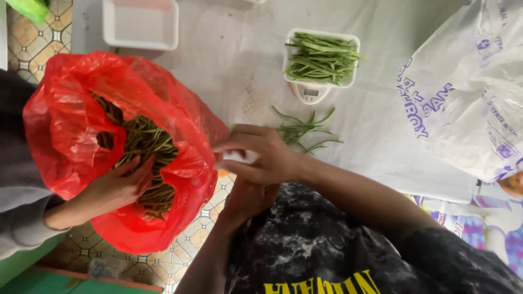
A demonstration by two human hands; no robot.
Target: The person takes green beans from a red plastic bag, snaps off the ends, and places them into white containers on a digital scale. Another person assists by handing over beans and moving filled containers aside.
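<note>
Beans [302, 132] lie loose on the white table cover [239, 65], a small fan of thin green pods just beyond the person's hands, handy to the scale. The right hand [264, 159] hovers at the table's edge with its fingers curled, pinching a small white scrap [239, 157] that looks soft, like tissue or film. The left hand [245, 198] sits right under it, mostly hidden, so I cannot tell whether it is spread or closed.

Beside them a co-worker's hand [117, 185], in a grey sleeve, cups the mouth of a red bag [71, 125] to hold it open. The plastic is thin, glossy and crumpled, and it is stuffed with darker long beans.

Further back, a shallow white tray [321, 57] heaped with pods sits on a small white scale [310, 93], its display facing the person. An empty tray [140, 24] waits near it, and a big crinkly white bag [468, 92] with purple print slumps to the right
</note>
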